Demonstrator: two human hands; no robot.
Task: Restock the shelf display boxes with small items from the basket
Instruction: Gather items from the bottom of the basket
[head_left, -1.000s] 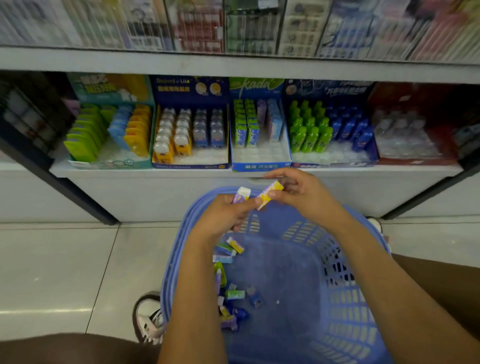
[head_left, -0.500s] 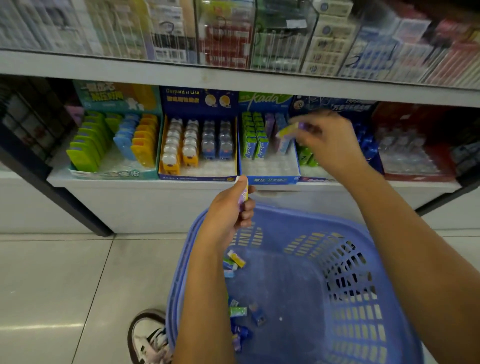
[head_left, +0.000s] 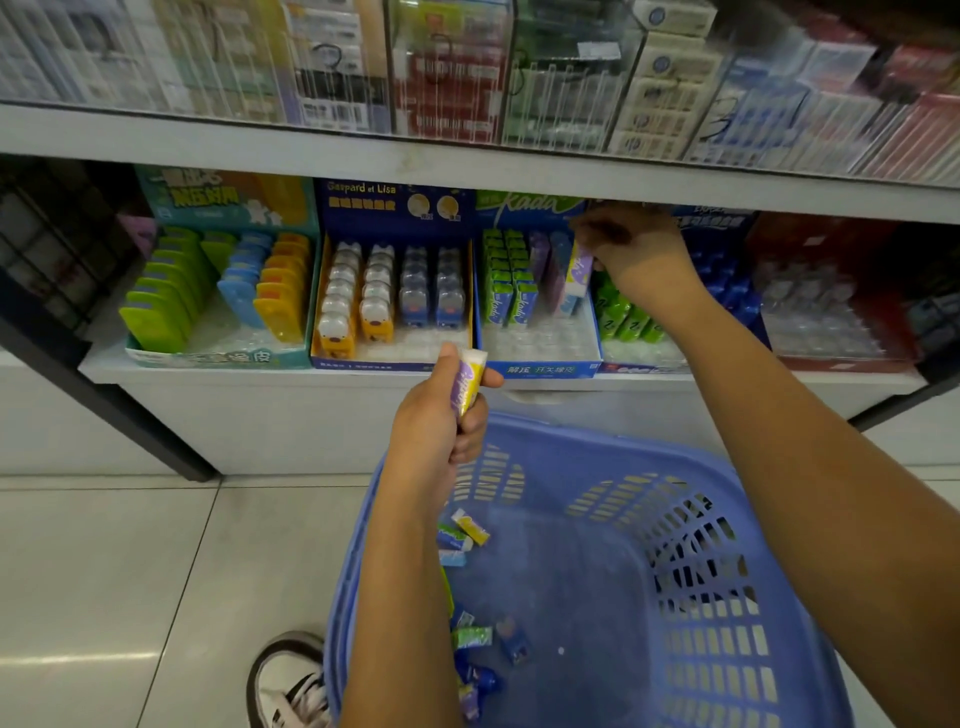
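Reaching into the "Kada" box (head_left: 540, 370) at the shelf's (head_left: 234, 375) front edge, the right hand (head_left: 631, 249) meets a white-purple packet (head_left: 577, 273); whether its fingers grip cannot be told. Left hand (head_left: 441, 421) fingers clasp a purple-yellow packet (head_left: 469, 382) above the basket (head_left: 571, 441). The neighbouring box (head_left: 363, 205) reads "Gaspard et Lisa".

Bright, even indoor light; glare streaks the floor tiles (head_left: 67, 670) at lower left. Shadow lies under the shelf (head_left: 311, 156); packaging (head_left: 447, 78) along the top is blurred, edges bowed.
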